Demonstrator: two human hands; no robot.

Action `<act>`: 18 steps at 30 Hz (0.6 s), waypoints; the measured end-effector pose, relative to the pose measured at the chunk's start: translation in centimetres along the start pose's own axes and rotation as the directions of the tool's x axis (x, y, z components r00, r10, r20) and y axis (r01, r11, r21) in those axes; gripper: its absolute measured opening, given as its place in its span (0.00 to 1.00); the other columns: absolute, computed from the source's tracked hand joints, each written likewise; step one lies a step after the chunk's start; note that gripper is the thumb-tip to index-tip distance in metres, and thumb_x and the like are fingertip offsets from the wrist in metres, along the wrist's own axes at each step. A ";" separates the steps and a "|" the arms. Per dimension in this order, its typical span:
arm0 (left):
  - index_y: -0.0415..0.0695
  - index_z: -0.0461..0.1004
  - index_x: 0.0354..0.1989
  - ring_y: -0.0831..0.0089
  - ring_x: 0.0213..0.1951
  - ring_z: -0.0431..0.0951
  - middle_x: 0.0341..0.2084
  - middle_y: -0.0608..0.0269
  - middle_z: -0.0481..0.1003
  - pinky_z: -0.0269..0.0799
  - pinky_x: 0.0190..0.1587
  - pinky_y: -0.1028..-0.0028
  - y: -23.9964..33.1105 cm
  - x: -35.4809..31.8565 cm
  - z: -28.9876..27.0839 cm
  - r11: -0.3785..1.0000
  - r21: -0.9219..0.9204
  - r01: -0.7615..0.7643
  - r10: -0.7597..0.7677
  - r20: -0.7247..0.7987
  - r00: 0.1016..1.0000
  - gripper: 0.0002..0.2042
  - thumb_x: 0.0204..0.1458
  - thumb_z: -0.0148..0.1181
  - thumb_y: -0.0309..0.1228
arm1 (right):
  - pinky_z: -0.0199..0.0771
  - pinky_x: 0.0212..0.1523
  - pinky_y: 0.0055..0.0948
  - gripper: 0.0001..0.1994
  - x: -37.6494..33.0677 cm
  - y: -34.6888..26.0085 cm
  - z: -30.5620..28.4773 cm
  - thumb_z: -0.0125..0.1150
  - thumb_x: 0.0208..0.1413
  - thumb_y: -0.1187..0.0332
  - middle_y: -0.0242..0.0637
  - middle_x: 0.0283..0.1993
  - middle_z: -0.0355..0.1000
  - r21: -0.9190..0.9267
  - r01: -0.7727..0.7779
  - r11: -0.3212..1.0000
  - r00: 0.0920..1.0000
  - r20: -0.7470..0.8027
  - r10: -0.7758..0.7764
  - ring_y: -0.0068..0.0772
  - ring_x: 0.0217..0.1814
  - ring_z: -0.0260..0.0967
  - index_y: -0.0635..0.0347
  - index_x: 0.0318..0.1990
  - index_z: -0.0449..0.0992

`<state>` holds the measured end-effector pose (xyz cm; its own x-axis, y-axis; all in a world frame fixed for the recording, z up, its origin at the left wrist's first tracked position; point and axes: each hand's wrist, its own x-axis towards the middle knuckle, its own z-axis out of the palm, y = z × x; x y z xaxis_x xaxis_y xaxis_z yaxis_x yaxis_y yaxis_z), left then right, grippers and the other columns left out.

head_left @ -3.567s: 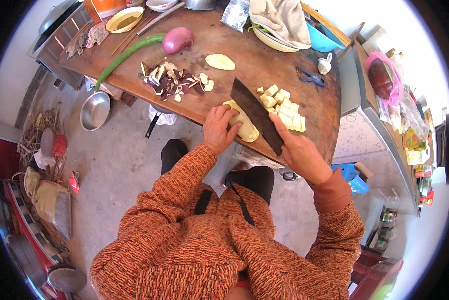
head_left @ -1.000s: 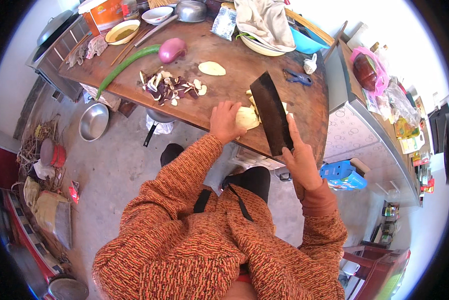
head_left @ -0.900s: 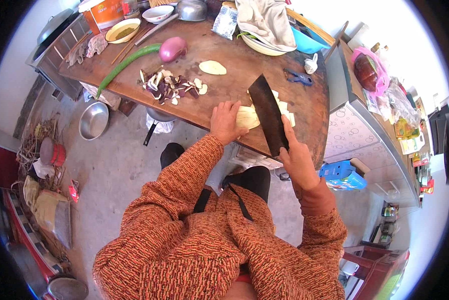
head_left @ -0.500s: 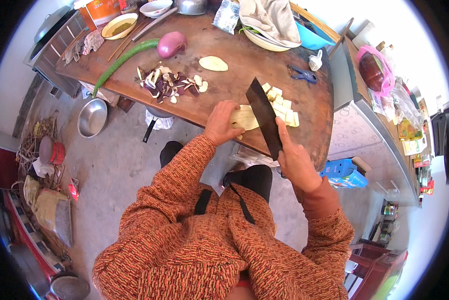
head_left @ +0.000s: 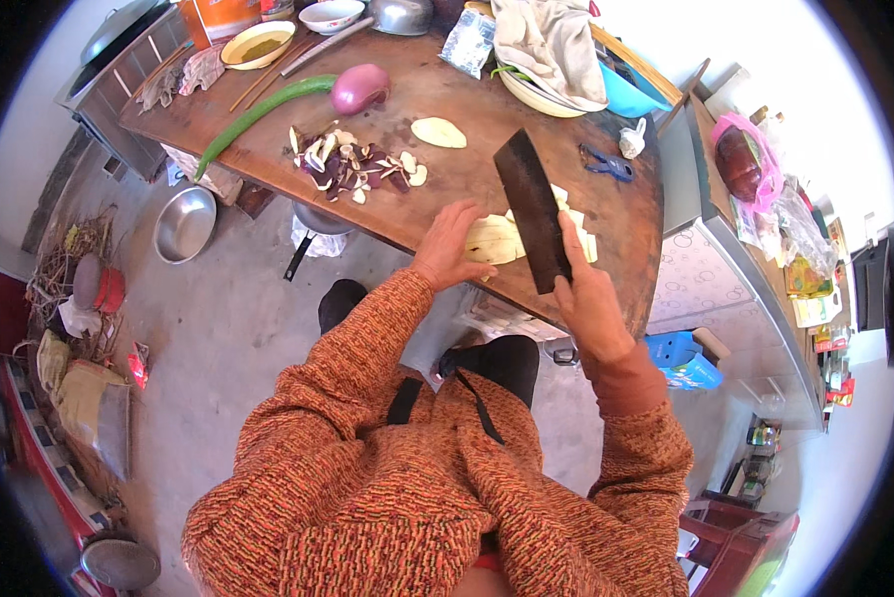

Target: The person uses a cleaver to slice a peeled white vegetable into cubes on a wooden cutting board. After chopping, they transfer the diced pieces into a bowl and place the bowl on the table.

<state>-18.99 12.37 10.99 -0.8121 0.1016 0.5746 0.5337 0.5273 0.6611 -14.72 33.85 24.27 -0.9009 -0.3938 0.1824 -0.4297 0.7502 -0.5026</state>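
Observation:
My right hand grips a dark, wide-bladed cleaver, its index finger along the blade. My left hand presses on a pale peeled eggplant piece near the table's front edge. The blade stands at the right end of this piece and covers part of it. Pale eggplant chunks lie just right of the cleaver, partly hidden by it. Farther off rests one pale eggplant slice. A heap of purple peelings is to the left, in front of a whole purple eggplant.
A long green gourd points over the wooden table's left front edge. At the back right are a cloth-covered bowl, a blue basin, a garlic bulb and a blue peeler-like tool. A metal basin sits on the floor.
The cleaver has lifted a little and turned more upright, now covering more of the chunks. My left hand stays on the eggplant piece. The whole view has shifted slightly.

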 end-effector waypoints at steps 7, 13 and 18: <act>0.45 0.69 0.45 0.51 0.53 0.63 0.48 0.52 0.65 0.62 0.56 0.59 0.2 -0.2 -0.8 0.999 -0.018 -0.029 0.030 0.035 0.999 0.24 0.35 0.66 0.29 | 0.64 0.33 0.53 0.41 -1.9 -3.2 -0.9 0.49 0.48 0.82 0.64 0.28 0.68 -0.089 -0.067 0.994 0.988 0.137 0.078 0.68 0.32 0.68 0.48 0.71 0.44; 0.45 0.70 0.43 0.51 0.52 0.64 0.47 0.54 0.66 0.63 0.56 0.60 0.2 0.0 -0.7 0.999 0.008 -0.051 0.050 0.120 0.991 0.21 0.35 0.64 0.29 | 0.67 0.30 0.56 0.42 -2.5 -2.8 0.5 0.48 0.47 0.81 0.59 0.25 0.72 -0.202 -0.007 0.979 0.981 0.187 0.046 0.65 0.28 0.70 0.52 0.71 0.39; 0.44 0.71 0.43 0.51 0.53 0.64 0.47 0.52 0.67 0.64 0.56 0.60 0.3 0.0 -0.7 0.999 0.006 -0.034 0.033 0.126 0.991 0.22 0.34 0.64 0.28 | 0.71 0.28 0.52 0.43 -1.4 -1.9 2.6 0.49 0.48 0.78 0.52 0.27 0.74 -0.367 0.014 0.930 0.952 0.289 0.100 0.57 0.28 0.73 0.55 0.72 0.36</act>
<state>-18.72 11.96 11.53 -0.8174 0.2244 0.5305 0.5595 0.5282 0.6387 -12.50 31.59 22.72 -0.8830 -0.4535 -0.1208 -0.4345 0.8872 -0.1552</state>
